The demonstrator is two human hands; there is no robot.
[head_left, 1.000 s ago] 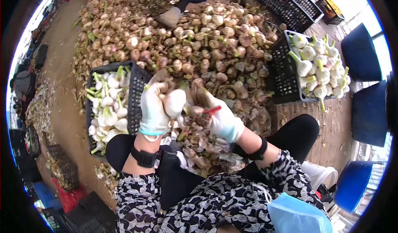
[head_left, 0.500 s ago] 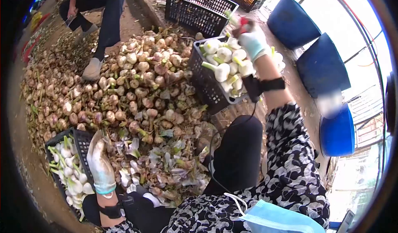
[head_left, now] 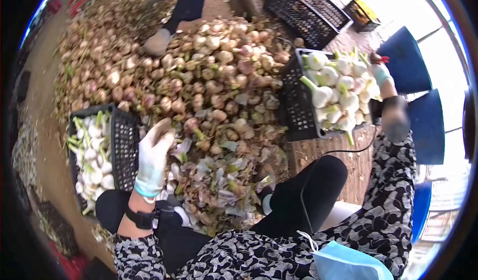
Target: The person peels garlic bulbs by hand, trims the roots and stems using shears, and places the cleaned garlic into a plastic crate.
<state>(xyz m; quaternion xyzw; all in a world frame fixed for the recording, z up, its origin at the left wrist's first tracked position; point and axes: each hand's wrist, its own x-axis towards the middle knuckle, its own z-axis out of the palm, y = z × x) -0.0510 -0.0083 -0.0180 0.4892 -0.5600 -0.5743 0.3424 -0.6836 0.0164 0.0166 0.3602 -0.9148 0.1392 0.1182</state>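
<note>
My left hand [head_left: 153, 158], in a white glove with a soiled fingertip area, is open above the peelings [head_left: 214, 180], just right of a black crate [head_left: 127, 140] of white garlic bulbs [head_left: 92, 153]. Nothing shows in its fingers. My right hand [head_left: 381, 73], also gloved, is at the right rim of a second black crate [head_left: 298, 105], heaped with trimmed garlic bulbs [head_left: 343, 88]. Its fingers look closed, and a small red piece [head_left: 384, 59] sticks out beside them. What that piece belongs to is hidden.
A large pile of unpeeled garlic [head_left: 199, 70] spreads ahead, with another person's shoe [head_left: 158, 42] at its far side. An empty black crate [head_left: 306, 13] and a smaller crate [head_left: 362, 15] stand behind. Blue tubs [head_left: 406, 61] line the right. A cable [head_left: 348, 151] runs from my right wrist.
The view has shifted, so the pile and crates appear farther right or lower. My right hand has moved from above the garlic crate to its right rim. The left hand's fingers have spread.
</note>
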